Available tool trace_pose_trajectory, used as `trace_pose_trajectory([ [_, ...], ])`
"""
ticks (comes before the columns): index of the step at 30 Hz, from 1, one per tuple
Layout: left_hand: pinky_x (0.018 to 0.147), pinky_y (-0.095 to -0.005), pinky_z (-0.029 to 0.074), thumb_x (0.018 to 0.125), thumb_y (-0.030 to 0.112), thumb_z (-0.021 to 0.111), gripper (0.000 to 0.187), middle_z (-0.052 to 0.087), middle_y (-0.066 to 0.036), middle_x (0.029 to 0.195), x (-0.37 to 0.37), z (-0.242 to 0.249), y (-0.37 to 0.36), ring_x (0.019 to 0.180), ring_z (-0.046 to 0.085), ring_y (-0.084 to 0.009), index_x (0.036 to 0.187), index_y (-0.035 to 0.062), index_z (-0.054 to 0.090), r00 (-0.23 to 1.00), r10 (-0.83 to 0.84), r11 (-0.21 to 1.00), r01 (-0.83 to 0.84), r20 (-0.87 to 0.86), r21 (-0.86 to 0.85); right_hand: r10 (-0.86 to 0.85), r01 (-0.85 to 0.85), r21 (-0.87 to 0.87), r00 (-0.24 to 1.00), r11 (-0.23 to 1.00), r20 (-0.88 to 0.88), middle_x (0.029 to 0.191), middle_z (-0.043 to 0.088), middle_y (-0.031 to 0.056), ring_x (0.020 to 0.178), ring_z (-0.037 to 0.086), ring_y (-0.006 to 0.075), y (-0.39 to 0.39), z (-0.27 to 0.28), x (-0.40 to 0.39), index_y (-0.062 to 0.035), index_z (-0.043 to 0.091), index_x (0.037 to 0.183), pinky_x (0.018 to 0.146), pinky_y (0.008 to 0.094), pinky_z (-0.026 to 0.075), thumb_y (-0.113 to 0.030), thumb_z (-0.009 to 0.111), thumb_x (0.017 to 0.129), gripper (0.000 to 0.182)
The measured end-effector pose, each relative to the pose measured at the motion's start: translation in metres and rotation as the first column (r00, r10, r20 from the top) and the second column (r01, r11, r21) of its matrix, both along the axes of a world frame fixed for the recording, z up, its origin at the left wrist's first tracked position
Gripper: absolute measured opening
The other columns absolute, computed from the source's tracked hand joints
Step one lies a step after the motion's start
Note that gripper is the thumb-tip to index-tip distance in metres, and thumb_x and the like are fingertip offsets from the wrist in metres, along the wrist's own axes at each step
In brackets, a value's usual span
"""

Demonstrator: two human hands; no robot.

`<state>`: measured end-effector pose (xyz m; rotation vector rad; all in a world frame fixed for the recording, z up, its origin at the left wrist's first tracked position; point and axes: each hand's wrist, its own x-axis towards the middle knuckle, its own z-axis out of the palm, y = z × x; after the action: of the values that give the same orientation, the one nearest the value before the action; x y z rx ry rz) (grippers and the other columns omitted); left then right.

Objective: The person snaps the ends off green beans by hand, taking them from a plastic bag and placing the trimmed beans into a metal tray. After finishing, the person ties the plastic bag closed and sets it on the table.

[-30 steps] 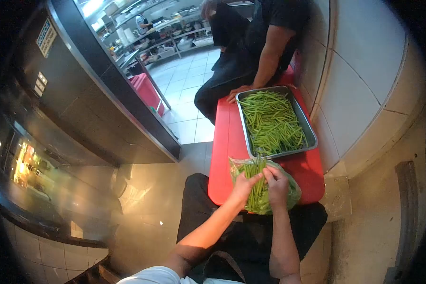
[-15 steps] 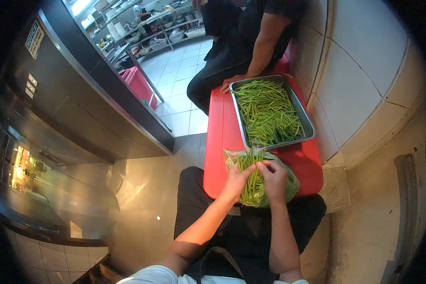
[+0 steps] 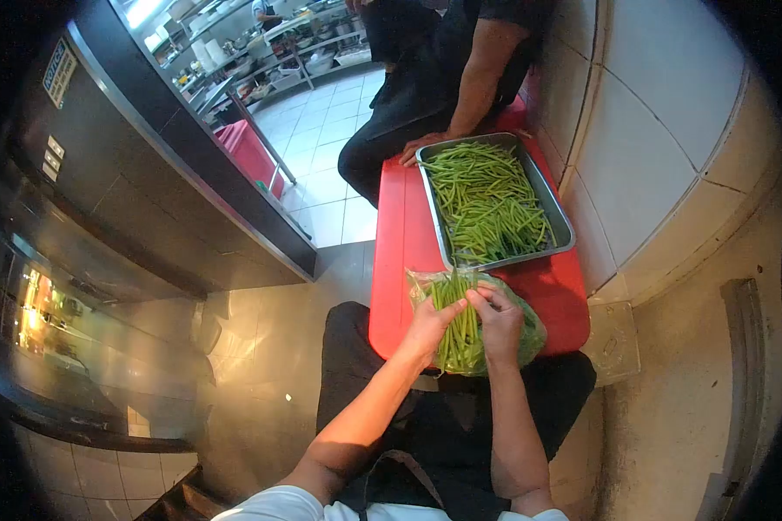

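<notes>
Both hands are over a clear plastic bag (image 3: 532,334) of long green beans at the near end of the red bench. My left hand (image 3: 432,326) is closed round a bunch of green beans (image 3: 460,339) that lies lengthwise on the bag. Fingers bent, my right hand (image 3: 498,323) pinches at the upper right of the same bunch, its fingertips close to my left thumb. Just beyond the bag, a metal tray (image 3: 563,227) holds a heap of cut green beans (image 3: 487,200).
A co-worker in dark clothes sits at the far end of the red bench (image 3: 395,252), a hand (image 3: 421,148) beside the tray. Tiled wall (image 3: 643,130) stands on the right. A pink bin (image 3: 250,156) and kitchen shelves are beyond the doorway.
The whole view has shifted slightly, with bench, tray and bag a little further up and left. My hands keep nearly the same hold on the bunch.
</notes>
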<state>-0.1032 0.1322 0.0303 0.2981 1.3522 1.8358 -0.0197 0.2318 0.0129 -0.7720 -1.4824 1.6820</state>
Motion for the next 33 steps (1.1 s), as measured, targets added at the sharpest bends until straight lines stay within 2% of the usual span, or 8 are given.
trace_pose_trajectory([
  [2,0.076,-0.0305,0.056,0.095,0.008,0.066,0.022,0.070,-0.004,0.103,0.003,0.001,0.001,0.086,0.068,-0.0134,0.116,0.0022,0.063,0.999,-0.006,1.000,0.005,0.036,0.029,0.022,-0.033,-0.125,0.996,0.992,-0.090,0.101,0.072,0.0070,0.098,0.065,0.0156,-0.003,0.005,0.000,0.0058,0.074,0.099,0.092,0.0277,0.047,-0.010,0.075,0.085,0.021],
  [8,0.071,-0.0298,0.057,0.094,0.006,0.065,0.022,0.070,-0.005,0.100,0.002,0.002,-0.001,0.081,0.069,-0.0146,0.116,0.0015,0.063,0.998,-0.062,0.996,0.061,0.007,0.059,0.100,-0.097,-0.206,0.995,0.974,0.004,0.104,0.071,0.0072,0.087,0.063,0.0104,0.000,0.007,0.004,0.0041,0.075,0.099,0.070,0.0247,0.051,-0.010,0.072,0.089,0.018],
  [11,0.070,-0.0301,0.058,0.094,0.007,0.066,0.023,0.069,-0.005,0.099,-0.003,0.014,-0.005,0.080,0.069,-0.0153,0.116,0.0011,0.062,0.994,-0.105,0.994,0.105,0.031,0.001,0.098,-0.117,-0.254,0.991,0.960,-0.088,0.103,0.070,0.0058,0.079,0.061,0.0076,0.002,0.003,0.005,0.0029,0.075,0.101,0.059,0.0226,0.048,-0.012,0.071,0.090,0.019],
  [17,0.067,-0.0305,0.058,0.094,0.009,0.066,0.023,0.069,-0.007,0.098,-0.001,0.010,-0.003,0.077,0.069,-0.0167,0.115,0.0011,0.062,0.999,-0.030,0.999,0.029,0.033,0.040,0.060,-0.061,-0.032,0.997,0.998,-0.058,0.095,0.069,0.0025,0.070,0.059,0.0078,-0.003,0.009,0.001,0.0025,0.073,0.103,0.058,0.0231,0.048,-0.010,0.071,0.090,0.018],
  [21,0.066,-0.0297,0.058,0.095,0.010,0.066,0.019,0.068,-0.006,0.093,0.001,0.013,-0.003,0.073,0.067,-0.0162,0.111,0.0017,0.062,0.995,-0.019,0.999,0.016,0.098,0.032,0.167,-0.199,-0.275,0.977,0.941,-0.134,0.095,0.069,0.0030,0.074,0.060,0.0072,0.000,0.001,0.004,0.0023,0.072,0.106,0.058,0.0227,0.048,-0.009,0.071,0.090,0.020],
  [26,0.061,-0.0273,0.055,0.096,0.011,0.065,0.014,0.066,-0.004,0.085,-0.007,0.015,-0.009,0.067,0.064,-0.0131,0.107,0.0034,0.062,0.989,-0.131,0.991,0.133,0.073,-0.026,0.151,-0.222,-0.261,0.952,0.939,-0.266,0.086,0.067,-0.0001,0.068,0.057,0.0051,0.003,0.013,0.006,0.0008,0.073,0.107,0.058,0.0220,0.045,-0.009,0.070,0.090,0.019],
  [29,0.058,-0.0257,0.052,0.095,0.010,0.066,0.014,0.065,-0.004,0.084,-0.013,0.020,-0.012,0.065,0.061,-0.0110,0.107,0.0035,0.061,0.986,-0.168,0.983,0.165,-0.026,-0.081,0.157,-0.160,-0.090,0.987,0.983,-0.045,0.082,0.066,-0.0017,0.066,0.056,0.0047,0.012,0.016,0.012,-0.0005,0.074,0.103,0.058,0.0214,0.044,-0.010,0.070,0.091,0.016],
  [33,0.058,-0.0240,0.050,0.094,0.011,0.068,0.016,0.065,-0.002,0.082,-0.023,0.026,-0.019,0.066,0.061,-0.0096,0.107,0.0042,0.062,0.971,-0.197,0.980,0.189,-0.138,-0.066,0.182,-0.178,-0.059,0.981,0.982,0.071,0.078,0.066,-0.0031,0.066,0.055,0.0039,0.012,0.022,0.017,-0.0012,0.075,0.099,0.058,0.0211,0.043,-0.013,0.072,0.090,0.015],
])
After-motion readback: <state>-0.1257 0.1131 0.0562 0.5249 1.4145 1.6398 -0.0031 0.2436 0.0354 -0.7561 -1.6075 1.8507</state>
